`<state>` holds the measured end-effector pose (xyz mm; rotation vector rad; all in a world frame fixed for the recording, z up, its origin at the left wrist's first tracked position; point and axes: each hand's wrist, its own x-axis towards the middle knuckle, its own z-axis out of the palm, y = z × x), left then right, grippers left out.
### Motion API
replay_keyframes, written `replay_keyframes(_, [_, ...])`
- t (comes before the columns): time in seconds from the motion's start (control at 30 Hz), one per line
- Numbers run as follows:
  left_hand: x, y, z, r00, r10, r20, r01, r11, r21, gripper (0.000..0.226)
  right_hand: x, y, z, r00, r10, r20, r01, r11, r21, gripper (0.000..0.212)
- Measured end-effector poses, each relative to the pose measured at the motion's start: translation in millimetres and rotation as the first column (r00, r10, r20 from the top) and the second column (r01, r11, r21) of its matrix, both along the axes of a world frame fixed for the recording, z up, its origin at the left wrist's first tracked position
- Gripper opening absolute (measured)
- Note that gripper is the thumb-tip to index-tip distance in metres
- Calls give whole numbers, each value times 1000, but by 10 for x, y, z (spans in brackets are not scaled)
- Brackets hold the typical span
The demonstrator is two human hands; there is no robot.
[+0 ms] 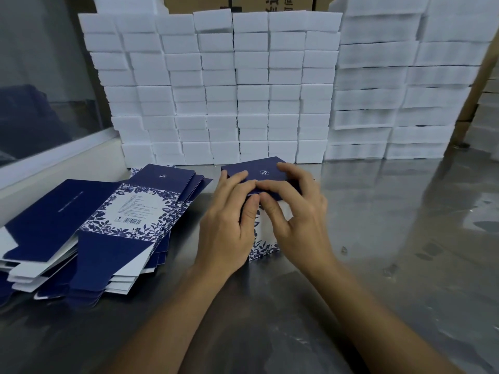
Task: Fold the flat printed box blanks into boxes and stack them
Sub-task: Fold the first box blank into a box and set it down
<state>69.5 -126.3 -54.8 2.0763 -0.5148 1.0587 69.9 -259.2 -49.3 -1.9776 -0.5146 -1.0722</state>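
Note:
A navy and white floral box stands upright on the steel table in the middle of the view, its navy top flap with a small white logo folded over. My left hand grips the box's left side, fingers on the top flap and thumb on the front. My right hand holds the right side, its fingers pressing on the flap's front edge and thumb against the front face. A spread pile of flat printed blanks lies to the left of the box.
A wall of stacked white foam blocks runs along the back of the steel table, with taller stacks at the right. Brown cardboard cartons stand behind. A glass partition borders the left.

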Motion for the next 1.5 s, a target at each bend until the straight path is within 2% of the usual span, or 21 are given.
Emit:
replay_keyframes(0.23, [5,-55,26,999,20,50,-18,999,-33,40,-13,47,20,990,-138,2,138,990,-12,8])
replay_keyframes(0.33, [24,-79,35,998,5,58,0,997,-72,39,-17,75,45,981,-192,33,193,981,2,10])
replay_keyframes(0.43, [52,-69,40,998,3,64,4,994,-109,29,-24,57,33,974,-215,66,214,977,18,12])
replay_keyframes(0.6, [72,-26,27,998,26,52,-20,994,-111,29,-3,24,7,974,-210,80,209,978,16,19])
replay_keyframes(0.77, [64,0,23,998,5,64,-3,1000,-29,39,44,32,0,974,-204,101,199,978,58,14])
replay_keyframes(0.97, [67,-7,39,998,6,68,-2,999,-52,38,122,-41,-65,965,-180,193,166,982,87,21])
replay_keyframes(1.07, [60,-20,41,999,13,52,-9,998,-63,38,154,-88,-98,981,-114,155,88,983,163,24])
replay_keyframes(1.3, [95,-8,31,999,12,40,-8,995,-96,30,172,-103,-50,997,-27,70,10,974,225,9])
replay_keyframes(1.5, [125,30,36,1000,16,15,-14,992,-129,30,133,-177,-19,999,-40,14,35,957,288,8])
